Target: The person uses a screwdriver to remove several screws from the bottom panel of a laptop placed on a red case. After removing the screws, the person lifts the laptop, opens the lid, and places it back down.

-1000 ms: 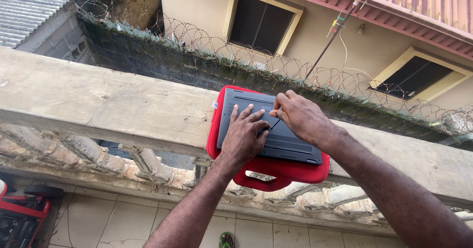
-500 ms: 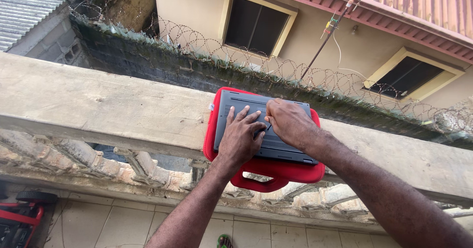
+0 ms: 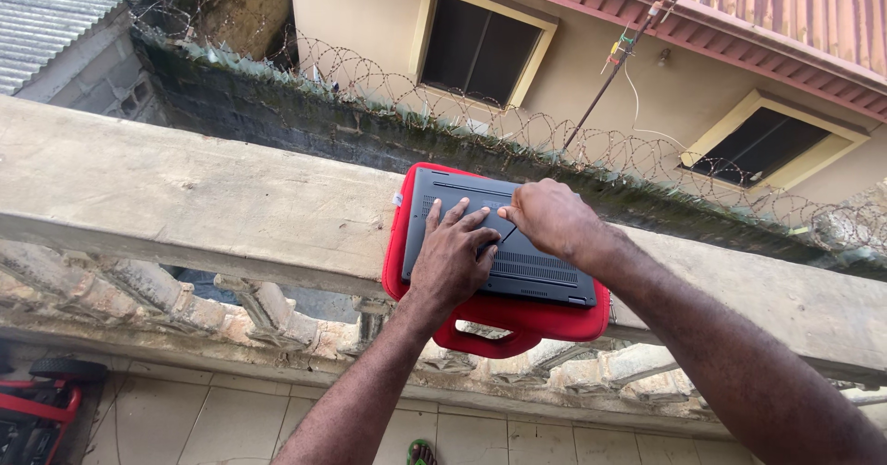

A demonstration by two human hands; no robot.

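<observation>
L hand (image 3: 451,260) lies flat, fingers spread, pressing on the dark laptop (image 3: 499,243), prob. to steady it; R hand (image 3: 551,217) is curled, fingertips pinched at something small on the underside, can't tell what. Laptop sits bottom-up on a red case (image 3: 517,315) w/ handle, which cushions it atop the concrete balustrade rail (image 3: 185,197), razor-wire wall (image 3: 370,105) beyond.

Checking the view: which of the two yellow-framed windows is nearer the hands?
The right yellow-framed window is slightly nearer the hands; the left one sits higher, above the coiled wire.
</observation>
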